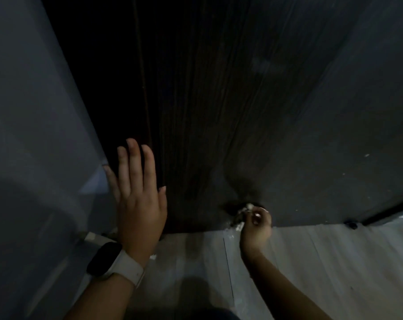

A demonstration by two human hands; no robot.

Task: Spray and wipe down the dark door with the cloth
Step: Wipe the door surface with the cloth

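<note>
The dark wood-grain door (230, 100) fills the upper middle of the head view and runs down to the floor. My left hand (138, 192) lies flat with straight fingers against the door's left edge; a white-strapped watch is on its wrist. My right hand (256, 224) is low at the door's bottom edge, fingers curled round a small pale bunched cloth (240, 215) held against the door. No spray bottle is in view.
A grey wall (34, 112) stands at the left beside the door. Pale plank flooring (311, 262) lies below. A small black door stop (351, 225) sits at the door's lower right corner. The scene is dim.
</note>
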